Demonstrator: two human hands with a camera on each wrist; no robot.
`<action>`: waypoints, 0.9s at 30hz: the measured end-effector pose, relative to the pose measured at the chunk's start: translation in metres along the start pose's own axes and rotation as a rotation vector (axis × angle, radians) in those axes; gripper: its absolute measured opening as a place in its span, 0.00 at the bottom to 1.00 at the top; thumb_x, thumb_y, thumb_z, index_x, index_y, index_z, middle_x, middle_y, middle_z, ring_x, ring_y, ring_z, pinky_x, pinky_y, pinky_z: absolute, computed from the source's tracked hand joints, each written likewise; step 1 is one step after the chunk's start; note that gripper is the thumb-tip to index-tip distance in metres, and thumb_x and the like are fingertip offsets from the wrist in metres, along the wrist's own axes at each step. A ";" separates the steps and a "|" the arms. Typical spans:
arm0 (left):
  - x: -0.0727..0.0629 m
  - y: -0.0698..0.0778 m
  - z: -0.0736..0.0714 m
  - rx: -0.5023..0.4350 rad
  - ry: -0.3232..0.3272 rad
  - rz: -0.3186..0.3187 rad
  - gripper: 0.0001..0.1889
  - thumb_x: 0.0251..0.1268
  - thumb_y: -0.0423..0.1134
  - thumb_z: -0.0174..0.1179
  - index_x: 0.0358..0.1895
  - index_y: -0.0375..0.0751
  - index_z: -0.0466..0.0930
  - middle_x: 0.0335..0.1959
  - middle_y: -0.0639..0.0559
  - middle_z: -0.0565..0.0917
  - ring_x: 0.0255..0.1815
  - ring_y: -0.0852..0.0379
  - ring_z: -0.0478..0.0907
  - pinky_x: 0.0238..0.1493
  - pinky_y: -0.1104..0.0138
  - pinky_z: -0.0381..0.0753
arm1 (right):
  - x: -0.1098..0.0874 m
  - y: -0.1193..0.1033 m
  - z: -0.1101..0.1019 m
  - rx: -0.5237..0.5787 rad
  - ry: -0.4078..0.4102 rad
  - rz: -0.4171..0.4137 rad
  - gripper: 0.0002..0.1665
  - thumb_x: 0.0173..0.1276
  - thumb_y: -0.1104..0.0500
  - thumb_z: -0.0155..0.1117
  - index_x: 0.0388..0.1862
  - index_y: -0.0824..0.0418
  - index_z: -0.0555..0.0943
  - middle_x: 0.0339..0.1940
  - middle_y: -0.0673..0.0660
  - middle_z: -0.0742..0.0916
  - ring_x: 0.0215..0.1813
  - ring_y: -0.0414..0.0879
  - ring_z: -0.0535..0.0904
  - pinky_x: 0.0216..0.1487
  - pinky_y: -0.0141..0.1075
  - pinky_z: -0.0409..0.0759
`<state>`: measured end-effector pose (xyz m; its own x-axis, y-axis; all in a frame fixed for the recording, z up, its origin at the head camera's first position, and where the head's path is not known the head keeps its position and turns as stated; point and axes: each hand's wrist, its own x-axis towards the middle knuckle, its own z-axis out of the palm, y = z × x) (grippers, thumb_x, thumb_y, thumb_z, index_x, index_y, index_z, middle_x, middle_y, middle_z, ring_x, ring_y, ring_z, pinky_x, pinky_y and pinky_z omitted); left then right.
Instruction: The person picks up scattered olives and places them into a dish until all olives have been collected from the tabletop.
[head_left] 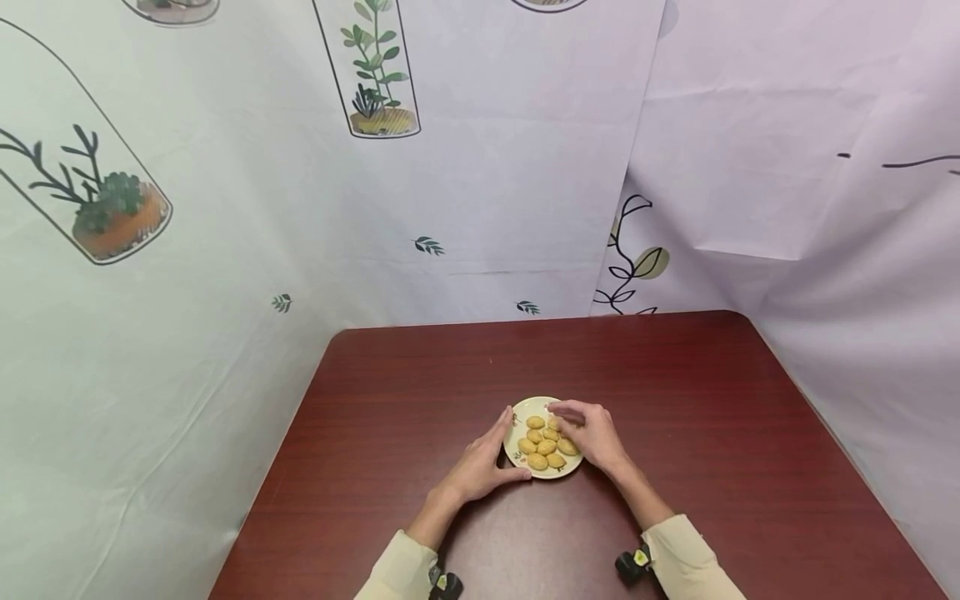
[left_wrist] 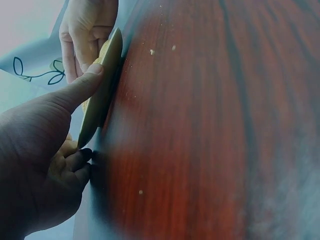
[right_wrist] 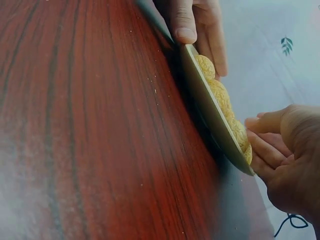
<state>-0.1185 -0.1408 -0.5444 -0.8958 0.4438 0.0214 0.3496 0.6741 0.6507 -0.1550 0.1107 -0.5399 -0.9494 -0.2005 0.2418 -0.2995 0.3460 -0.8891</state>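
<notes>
A pale round plate (head_left: 519, 458) with small printed figures stands on the table, bearing several yellowish, oval, wrinkled pieces that look like walnuts in the shell (head_left: 547, 447). My left hand (head_left: 477, 469) spans the plate's left side, its thumb along the near rim and its fingers along the far left edge. In the left wrist view that thumb (left_wrist: 94, 69) lies right at the rim. Over the right part of the plate is my right hand (head_left: 592, 433), thumb and forefinger apart around a walnut (head_left: 553, 423). Its fingertips (right_wrist: 252, 122) come close to the walnuts in the right wrist view.
The dark red wooden table (head_left: 420, 375) has rounded far corners. Small pale crumbs (left_wrist: 152, 52) are scattered on it. Light cloth hangings (head_left: 510, 208) printed with plants surround its back and sides. Dark wrist cameras (head_left: 632, 567) sit at both beige sleeves.
</notes>
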 end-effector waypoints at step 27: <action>-0.001 -0.002 -0.001 0.017 0.014 0.028 0.59 0.66 0.57 0.74 0.86 0.31 0.46 0.87 0.36 0.51 0.85 0.42 0.54 0.79 0.45 0.60 | -0.017 0.006 -0.022 0.177 0.142 -0.029 0.19 0.77 0.68 0.66 0.65 0.69 0.84 0.62 0.67 0.88 0.65 0.64 0.83 0.60 0.22 0.76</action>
<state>-0.1184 -0.1426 -0.5450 -0.8894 0.4543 0.0505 0.3790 0.6712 0.6370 -0.1430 0.1366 -0.5411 -0.9482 -0.0722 0.3095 -0.3175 0.1735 -0.9323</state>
